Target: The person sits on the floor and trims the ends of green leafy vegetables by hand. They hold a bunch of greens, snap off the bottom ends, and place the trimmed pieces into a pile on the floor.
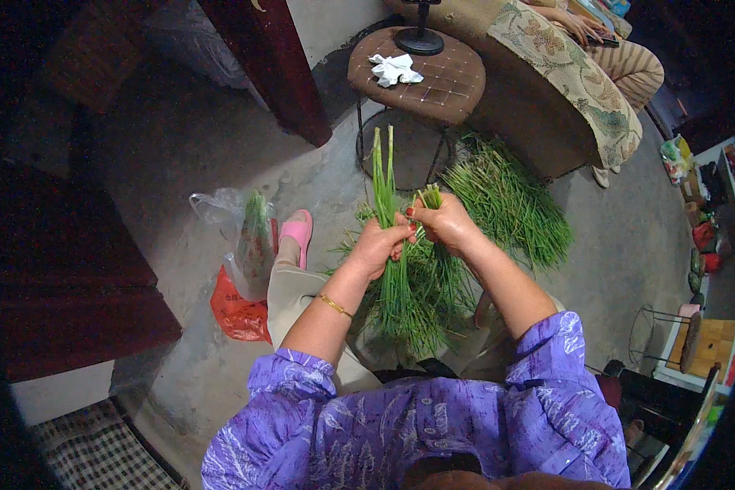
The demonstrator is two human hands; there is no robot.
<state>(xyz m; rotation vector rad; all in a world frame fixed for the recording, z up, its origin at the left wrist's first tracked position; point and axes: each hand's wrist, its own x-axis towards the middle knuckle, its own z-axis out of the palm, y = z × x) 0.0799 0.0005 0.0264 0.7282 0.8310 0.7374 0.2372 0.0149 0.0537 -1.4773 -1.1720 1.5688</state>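
In my left hand (383, 242) is a small bunch of long green stalks (382, 174), probably garlic scapes or a similar green vegetable. Their pale cut ends point away from me, and the thin ends hang below my hand. My right hand (444, 222) grips a thicker bunch of the same stalks (430, 196), whose cut ends just show above the fist. The two hands almost touch at the thumbs. Beneath them, a loose heap of green stalks (419, 306) lies between my legs, partly hidden by my hands. A larger pile of stalks (514, 208) spreads on the floor to the right.
A brown padded stool (447, 92) bears crumpled white tissue (397, 70) and a black stand base (419, 41). Left of my pink slipper (297, 233), a clear plastic bag (251, 245) of greens stands by a red bag (236, 309). Another person sits on a sofa (563, 92).
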